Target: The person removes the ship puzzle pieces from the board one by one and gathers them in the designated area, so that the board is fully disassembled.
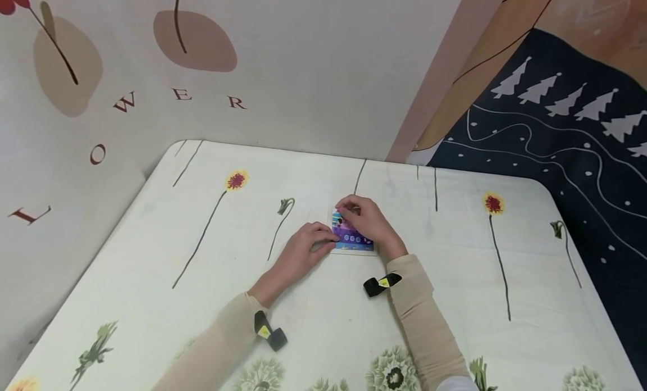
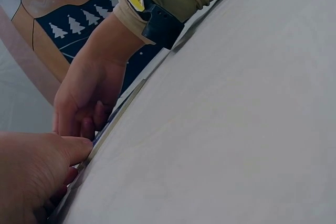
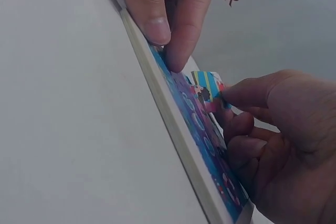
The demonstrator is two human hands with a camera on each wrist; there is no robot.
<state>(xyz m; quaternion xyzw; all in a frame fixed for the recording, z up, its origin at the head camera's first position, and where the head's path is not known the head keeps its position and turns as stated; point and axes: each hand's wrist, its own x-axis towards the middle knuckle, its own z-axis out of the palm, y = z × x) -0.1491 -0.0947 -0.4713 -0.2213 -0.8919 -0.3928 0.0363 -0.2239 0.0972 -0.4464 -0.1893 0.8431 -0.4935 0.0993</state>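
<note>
A small jigsaw puzzle (image 1: pixel 354 246) with a purple, blue and pink picture lies flat in a pale tray on the table. My right hand (image 1: pixel 373 221) is over its upper part. In the right wrist view, that hand pinches a puzzle piece (image 3: pixel 206 83) with blue and yellow stripes between thumb and finger, tilted up from the picture. My left hand (image 1: pixel 303 246) is at the puzzle's left side, its thumb and a fingertip resting on the edge and surface. Part of the picture is hidden under my right hand.
The table wears a white cloth (image 1: pixel 313 312) printed with flowers. Behind it hangs a pale wall covering (image 1: pixel 323 71) with letters, and a dark tree-patterned fabric (image 1: pixel 531 121) is at the right. Each sleeve carries a black strapped wrist device (image 1: pixel 375 286).
</note>
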